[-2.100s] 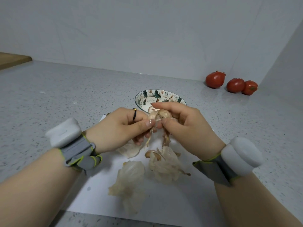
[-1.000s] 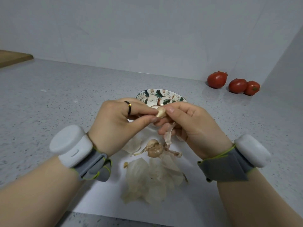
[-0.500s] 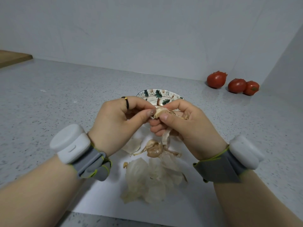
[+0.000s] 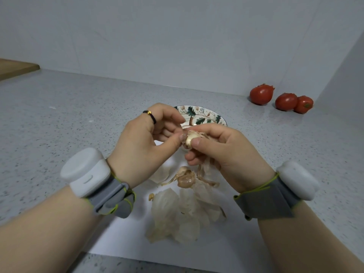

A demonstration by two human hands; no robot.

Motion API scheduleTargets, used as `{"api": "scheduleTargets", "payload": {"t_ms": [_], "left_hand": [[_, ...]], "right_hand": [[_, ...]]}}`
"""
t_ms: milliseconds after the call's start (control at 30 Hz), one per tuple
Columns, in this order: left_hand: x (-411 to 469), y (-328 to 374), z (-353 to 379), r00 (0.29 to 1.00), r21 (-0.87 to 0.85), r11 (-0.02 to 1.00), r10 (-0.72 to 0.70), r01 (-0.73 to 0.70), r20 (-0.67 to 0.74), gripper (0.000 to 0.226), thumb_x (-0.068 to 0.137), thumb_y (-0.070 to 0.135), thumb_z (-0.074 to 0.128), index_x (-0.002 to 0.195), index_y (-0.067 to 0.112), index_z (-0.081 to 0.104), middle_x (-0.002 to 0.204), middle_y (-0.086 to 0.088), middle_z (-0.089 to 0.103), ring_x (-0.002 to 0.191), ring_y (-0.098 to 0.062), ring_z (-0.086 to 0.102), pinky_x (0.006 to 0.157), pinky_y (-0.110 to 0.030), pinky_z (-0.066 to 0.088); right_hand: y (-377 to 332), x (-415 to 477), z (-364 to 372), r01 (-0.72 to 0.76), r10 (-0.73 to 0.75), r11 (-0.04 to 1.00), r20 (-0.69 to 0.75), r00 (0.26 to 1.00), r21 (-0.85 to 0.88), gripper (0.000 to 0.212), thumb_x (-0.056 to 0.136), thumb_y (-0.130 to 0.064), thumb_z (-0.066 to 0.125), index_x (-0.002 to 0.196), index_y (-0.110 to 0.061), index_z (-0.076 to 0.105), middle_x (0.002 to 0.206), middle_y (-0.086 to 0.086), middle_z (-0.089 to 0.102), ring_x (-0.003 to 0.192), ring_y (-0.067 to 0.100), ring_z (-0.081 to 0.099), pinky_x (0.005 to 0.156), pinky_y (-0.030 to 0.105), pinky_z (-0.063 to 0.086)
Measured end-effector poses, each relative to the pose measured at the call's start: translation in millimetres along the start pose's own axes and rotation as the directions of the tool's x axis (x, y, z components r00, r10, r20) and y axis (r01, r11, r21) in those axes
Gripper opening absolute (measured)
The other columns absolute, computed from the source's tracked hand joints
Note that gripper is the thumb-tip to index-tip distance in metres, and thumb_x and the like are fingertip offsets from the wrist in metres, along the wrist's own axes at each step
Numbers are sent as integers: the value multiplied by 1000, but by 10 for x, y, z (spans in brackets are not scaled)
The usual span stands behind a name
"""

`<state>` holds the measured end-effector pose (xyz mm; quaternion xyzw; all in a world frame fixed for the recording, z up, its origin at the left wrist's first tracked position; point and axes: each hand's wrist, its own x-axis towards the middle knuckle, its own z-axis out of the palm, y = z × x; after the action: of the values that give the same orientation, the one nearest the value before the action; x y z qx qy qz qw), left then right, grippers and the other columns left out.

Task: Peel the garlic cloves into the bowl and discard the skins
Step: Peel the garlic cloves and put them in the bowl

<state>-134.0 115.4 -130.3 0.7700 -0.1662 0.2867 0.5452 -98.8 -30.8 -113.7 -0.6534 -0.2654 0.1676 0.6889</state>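
Both hands meet above the table, just in front of a patterned bowl that they partly hide. The right hand grips a garlic clove between thumb and forefinger, its other fingers curled beneath, with strands of skin hanging under it. The left hand, which wears a dark ring, pinches the same clove from the other side with its thumb tip. Below them, on a white sheet, lies a heap of papery skins with a brownish piece of garlic at its far edge. Each wrist carries a white device on a grey strap. Three tomatoes sit at the far right by the wall, and a wooden board shows at the far left.
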Motion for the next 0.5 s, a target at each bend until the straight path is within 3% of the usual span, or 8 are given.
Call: {"api": "scheduleTargets", "payload": {"t_ms": [267,500], "left_hand": [[17,-14,-10,1000,4,1000,-1,1,-20,18,63,34,55,73,50,55,71,19,65,62,0,59,61,-9,45],[5,-10,-29,999,55,998,26,-25,-26,15,66,29,52,75,41,53,67,19,61,59,0,55,60,-6,42]], "right_hand": [[-21,7,-15,-56,57,997,-37,998,45,18,81,9,49,81,-9,47,51,1,61,45,11,58,48,21,50],[-20,21,-25,-41,44,998,-59,997,52,21,83,9,44,70,-5,52,53,3,57,42,7,53,46,18,49]]}}
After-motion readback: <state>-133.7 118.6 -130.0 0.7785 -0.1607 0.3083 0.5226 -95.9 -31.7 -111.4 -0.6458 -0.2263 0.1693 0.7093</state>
